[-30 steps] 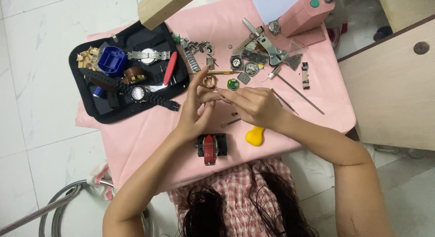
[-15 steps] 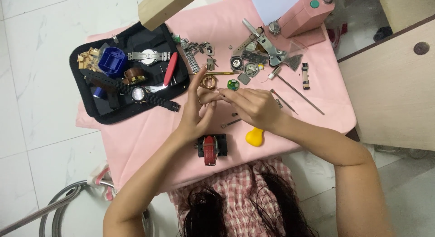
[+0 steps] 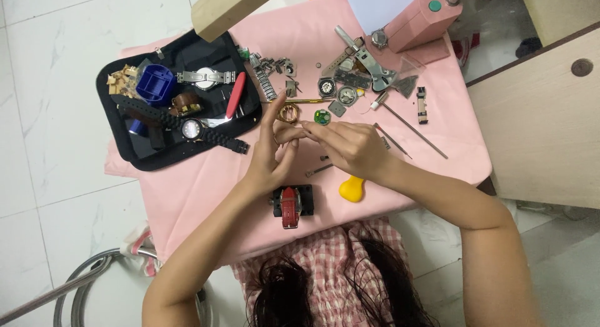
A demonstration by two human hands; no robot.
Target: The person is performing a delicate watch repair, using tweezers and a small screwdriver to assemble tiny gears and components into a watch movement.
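Your left hand (image 3: 269,155) and right hand (image 3: 350,146) meet over the middle of the pink-covered table (image 3: 206,189), fingertips almost touching. The left hand is half curled, thumb and forefinger drawn together; the right hand is closed loosely, fingers pinched toward the left. Whatever sits between the fingertips is too small to make out, so you cannot tell what either hand has hold of.

Just beyond your fingertips lies a gold ring-shaped watch part (image 3: 288,112), flat on the cloth, with a small green round part (image 3: 322,116) beside it. Judge these as light, stiff and easily lost: a rim grip with two fingertips suits the ring, since its face may mark. Lying flat and round, it has no clear long axis.

A thin gold rod (image 3: 300,101) lies just beyond the ring, its long axis running left to right. Near your wrists stand a black holder clamping a red watch (image 3: 291,205) and a yellow blower bulb (image 3: 352,189). Farther left, a black tool case (image 3: 175,105) holds watches, a blue case and a red-handled tool; loose metal parts (image 3: 350,83) are scattered near a pink press (image 3: 419,21).
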